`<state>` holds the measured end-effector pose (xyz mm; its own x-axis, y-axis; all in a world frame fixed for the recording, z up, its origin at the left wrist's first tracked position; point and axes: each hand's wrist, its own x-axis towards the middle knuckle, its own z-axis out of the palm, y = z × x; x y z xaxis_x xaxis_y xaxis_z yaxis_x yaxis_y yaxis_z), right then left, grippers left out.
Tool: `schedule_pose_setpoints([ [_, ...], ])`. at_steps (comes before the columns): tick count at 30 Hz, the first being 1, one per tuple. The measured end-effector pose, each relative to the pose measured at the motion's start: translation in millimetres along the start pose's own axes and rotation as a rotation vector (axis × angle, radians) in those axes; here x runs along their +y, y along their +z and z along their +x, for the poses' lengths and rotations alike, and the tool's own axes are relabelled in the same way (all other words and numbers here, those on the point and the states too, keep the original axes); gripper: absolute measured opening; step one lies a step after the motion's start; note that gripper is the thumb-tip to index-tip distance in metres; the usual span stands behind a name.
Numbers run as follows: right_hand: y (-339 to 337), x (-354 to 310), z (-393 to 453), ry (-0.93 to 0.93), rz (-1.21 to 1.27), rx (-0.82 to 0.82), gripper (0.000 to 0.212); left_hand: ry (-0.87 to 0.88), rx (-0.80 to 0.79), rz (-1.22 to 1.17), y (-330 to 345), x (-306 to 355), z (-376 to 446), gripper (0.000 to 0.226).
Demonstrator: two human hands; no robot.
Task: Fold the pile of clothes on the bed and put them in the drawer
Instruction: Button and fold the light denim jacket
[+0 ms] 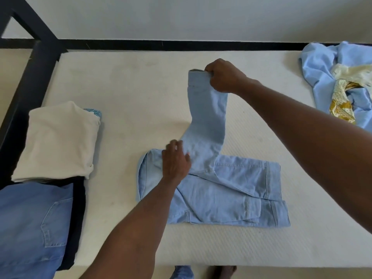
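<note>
We see both bare arms reaching forward over the bed (141, 101). The right arm comes from the right side and stretches far out, almost straight. The right hand (223, 76) is raised above the bed, its fingers curled in a tight grip, knuckles turned up. The left arm enters from below, bent a little at the wrist. The left hand (176, 160) lies low, nearer to the bed's front edge, palm down, fingers straight and relaxed, pressing flat.

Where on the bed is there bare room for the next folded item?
Bare mattress lies between the cream stack and the denim jacket, and in front of the jacket. The left edge is crowded with folded jeans; the far right corner holds unfolded clothes.
</note>
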<state>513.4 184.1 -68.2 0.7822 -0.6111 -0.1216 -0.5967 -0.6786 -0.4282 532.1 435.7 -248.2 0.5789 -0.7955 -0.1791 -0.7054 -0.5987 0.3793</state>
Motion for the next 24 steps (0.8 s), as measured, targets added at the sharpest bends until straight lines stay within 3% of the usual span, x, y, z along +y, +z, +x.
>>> schedule_pose_setpoints([
  [2,1,1,-3,0.016,-0.003,0.040,0.030,-0.300,-0.084,0.019,-8,-3,8,0.048],
  [3,2,1,-4,0.027,-0.001,0.067,0.029,-0.362,-0.160,0.031,-11,-5,10,0.040],
  [6,2,2,-13,0.074,-0.005,0.144,0.027,-0.313,-0.106,-0.061,-12,-9,6,0.012],
  [9,1,7,-20,0.103,0.013,0.205,0.029,-0.299,0.061,-0.172,-14,-16,-16,0.005],
  [11,0,8,-25,0.111,0.013,0.220,0.029,-0.411,0.085,-0.180,-13,-24,-26,0.020],
  [12,1,8,-27,0.117,0.012,0.221,0.027,-0.460,0.009,-0.169,-11,-28,-30,0.031],
  [14,2,10,-30,0.132,0.013,0.225,0.022,-0.472,-0.081,-0.214,-9,-38,-33,0.027],
  [19,8,8,-38,0.184,0.022,0.254,0.023,-0.543,0.139,-0.708,-13,-51,-50,0.026],
  [21,10,4,-39,0.202,0.065,0.287,0.017,-0.558,0.136,-0.629,-19,-52,-58,0.012],
  [24,11,-2,-38,0.216,0.109,0.328,0.020,-0.593,0.054,-0.372,-22,-51,-62,0.036],
])
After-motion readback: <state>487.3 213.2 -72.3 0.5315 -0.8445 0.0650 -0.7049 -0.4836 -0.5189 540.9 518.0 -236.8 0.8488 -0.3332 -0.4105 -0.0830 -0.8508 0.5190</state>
